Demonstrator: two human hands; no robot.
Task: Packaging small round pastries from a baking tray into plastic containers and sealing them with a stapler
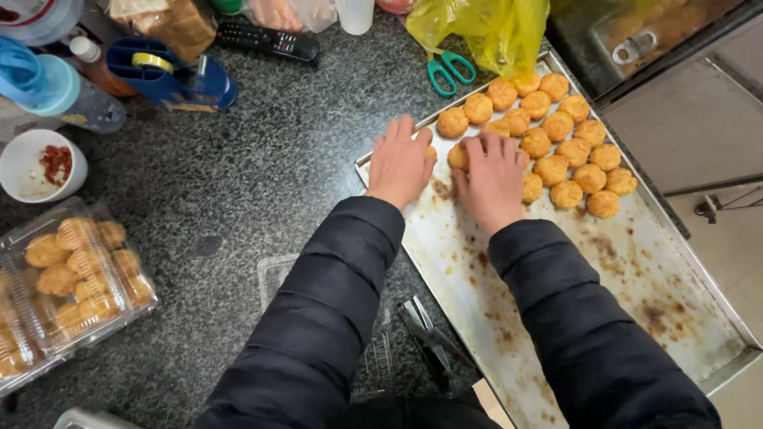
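Left hand: my left hand (400, 161) lies palm down at the tray's 11 o'clock end, fingers (395, 132) together and only slightly curled, covering a pastry whose edge just shows at my index side; I cannot tell whether I am gripping it or only resting on it.
Right hand: my right hand (493, 179) sits just beside the left, at its 3 o'clock, fingers bent narrowly over a round golden pastry (458, 155) that peeks out at my thumb side, touching it from above.
Pastries: the remaining baked balls (556, 151) are packed in close rows at the tray's 1 o'clock end, touching one another, so both hands work the near edge of the cluster.
Tray: the metal baking tray (636, 262) lies slantwise on the bench, its 5 o'clock half bare and stained with brown baking marks.
Bench: the dark speckled bench (262, 167) carries the rest.
Clear box: a clear plastic clamshell box (67, 278) holding like pastries sits at 9 o'clock of my arms, well apart from the tray.
Scissors: green-handled scissors (449, 70) lie at 12 o'clock, just under a yellow plastic bag (485, 28).
Others: a blue tape dispenser (171, 71) and a black remote (266, 40) rest toward 11 o'clock; a white cup (40, 165) with red sauce at 10 o'clock.
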